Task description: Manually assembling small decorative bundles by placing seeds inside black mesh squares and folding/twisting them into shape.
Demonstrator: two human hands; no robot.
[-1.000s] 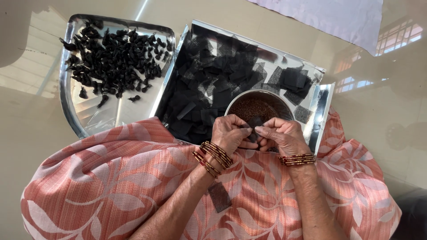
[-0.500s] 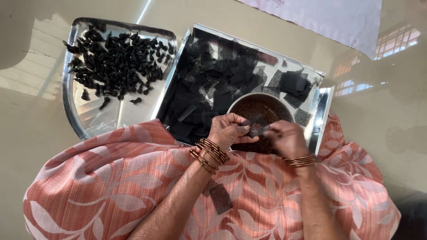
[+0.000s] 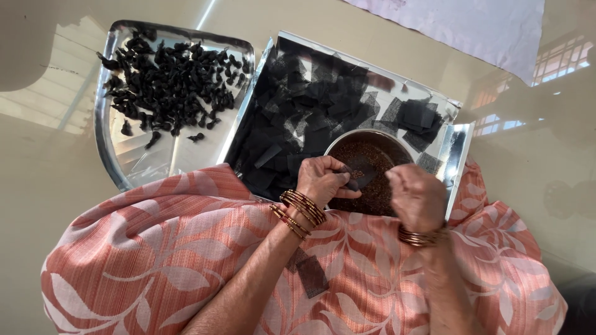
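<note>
1. The left hand [image 3: 320, 181] pinches a small square of black net [image 3: 355, 177] between thumb and fingers, cupped so that a little heap of brown seeds sits on it. The right hand [image 3: 417, 197] is curled with its fingertips drawn together just beside that square; whether it holds anything cannot be told, as its back faces the camera.
2. Far left, a steel tray with rounded corners [image 3: 133, 167] carries a pile of small black tied bundles [image 3: 171, 84], heaped toward its far end.
3. Next to it, touching along one edge, a second rectangular steel tray [image 3: 456, 152] is spread with many loose black net squares [image 3: 298, 118], overlapping and lying flat.
4. At that tray's near right corner stands a round steel bowl of brown seeds [image 3: 372, 155], with both hands above it; the held square hovers over the bowl.
5. The net looks very light, limp and open-weave. It should fold without resistance but give no support of its own, so the seeds could roll off if an edge drops. The sensible hold seems to be at the edges or corners, drawn upward around the seed heap, with the middle kept low.
6. Both wrists wear copper-coloured bangles [image 3: 300, 211]. A peach leaf-patterned cloth [image 3: 155, 260] covers the lap, with one stray net square [image 3: 311, 276] lying on it.
7. Far right, a pale cloth [image 3: 472, 28] lies on the glossy floor.
</note>
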